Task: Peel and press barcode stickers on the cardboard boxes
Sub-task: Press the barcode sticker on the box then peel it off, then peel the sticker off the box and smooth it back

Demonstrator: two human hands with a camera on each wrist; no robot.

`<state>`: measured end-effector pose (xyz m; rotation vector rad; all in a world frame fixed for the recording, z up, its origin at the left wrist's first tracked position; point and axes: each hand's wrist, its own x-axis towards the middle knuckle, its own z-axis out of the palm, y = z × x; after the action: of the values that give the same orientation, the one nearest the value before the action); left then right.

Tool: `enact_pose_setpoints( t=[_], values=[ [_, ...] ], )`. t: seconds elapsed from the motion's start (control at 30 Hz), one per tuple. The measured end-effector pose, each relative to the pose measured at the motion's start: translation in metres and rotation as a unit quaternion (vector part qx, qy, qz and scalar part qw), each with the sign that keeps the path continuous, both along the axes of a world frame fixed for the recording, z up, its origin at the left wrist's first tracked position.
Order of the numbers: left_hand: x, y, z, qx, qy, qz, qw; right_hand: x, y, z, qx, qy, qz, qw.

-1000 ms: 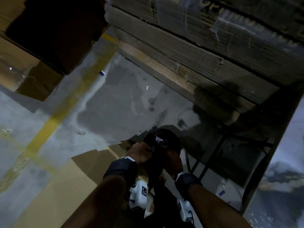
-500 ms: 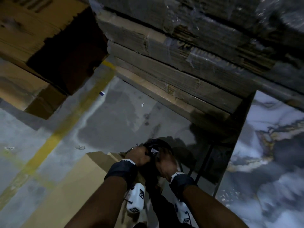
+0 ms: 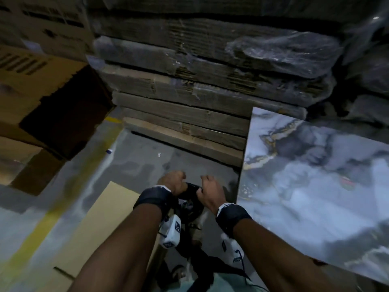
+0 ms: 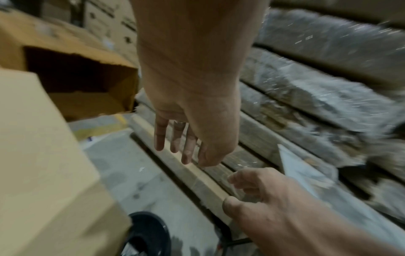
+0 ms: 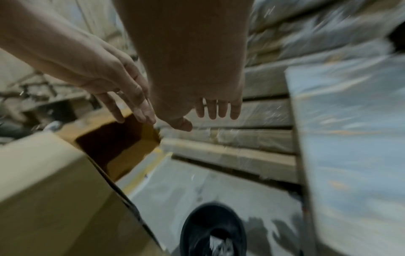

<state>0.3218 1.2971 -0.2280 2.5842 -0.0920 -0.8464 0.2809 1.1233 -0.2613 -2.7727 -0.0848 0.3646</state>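
My left hand [image 3: 173,182] and right hand [image 3: 208,187] hover side by side just above a round black container [image 3: 190,200] on the floor. In the left wrist view the left hand [image 4: 181,152] hangs with straight, relaxed fingers and holds nothing. The right hand [image 5: 210,116] looks the same in the right wrist view, with the black container [image 5: 212,230] below it and something white inside. A stack of flat cardboard boxes [image 3: 185,114] wrapped in plastic film stands straight ahead. No sticker shows in either hand.
A plain tan carton [image 3: 99,230] sits at lower left, beside my left forearm. An open carton [image 3: 63,114] with a dark inside lies at the left. A marbled grey slab [image 3: 315,186] fills the right. Grey floor with a yellow line [image 3: 48,218] runs between.
Both hands were pressed together on the black container; now they have separated and lifted off it with fingers loosened. The head view has tilted up toward the box stack.
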Motion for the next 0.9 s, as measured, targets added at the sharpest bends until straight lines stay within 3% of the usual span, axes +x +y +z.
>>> enact_pose_setpoints(
  t=[0.23, 0.4, 0.6, 0.9],
  values=[
    [-0.026, -0.058, 0.049, 0.023, -0.055, -0.104, 0.993, -0.060, -0.052, 0.047, 0.004, -0.072, -0.073, 0.995],
    [-0.051, -0.120, 0.072, 0.011, -0.100, -0.182, 0.978, -0.109, -0.110, 0.060, 0.008, -0.102, -0.137, 0.985],
    [-0.102, -0.216, 0.081, -0.030, -0.114, -0.303, 0.946, -0.176, -0.193, 0.068, -0.018, -0.089, -0.245, 0.965],
    [-0.212, -0.379, 0.070, -0.051, -0.063, -0.418, 0.905, -0.308, -0.340, 0.061, -0.029, -0.075, -0.372, 0.925]
  ],
)
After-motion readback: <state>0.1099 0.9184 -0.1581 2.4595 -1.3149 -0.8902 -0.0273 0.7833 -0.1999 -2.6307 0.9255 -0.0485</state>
